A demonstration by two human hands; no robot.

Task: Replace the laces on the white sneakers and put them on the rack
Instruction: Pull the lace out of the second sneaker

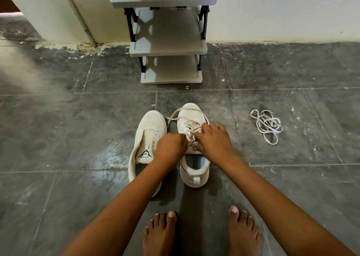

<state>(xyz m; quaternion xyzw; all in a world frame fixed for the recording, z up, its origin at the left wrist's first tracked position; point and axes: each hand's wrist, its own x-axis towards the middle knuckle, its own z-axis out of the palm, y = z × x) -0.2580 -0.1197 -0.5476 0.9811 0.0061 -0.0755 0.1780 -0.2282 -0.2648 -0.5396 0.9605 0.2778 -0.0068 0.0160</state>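
Curled fingers [196, 136] on sneaker lace [191, 128]

Bare feet [200, 234] on dark, seemingly paint-flecked floor tiles [78, 131].

Open floor around the shoes
Bare floor [78, 138] lies left; loose laces [266, 126] lie right; the rack [171, 49] stands beyond the sneakers [169, 138].

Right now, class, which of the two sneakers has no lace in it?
The left sneaker: its eyelets are bare and tongue exposed. The right sneaker is laced, with both hands on it.
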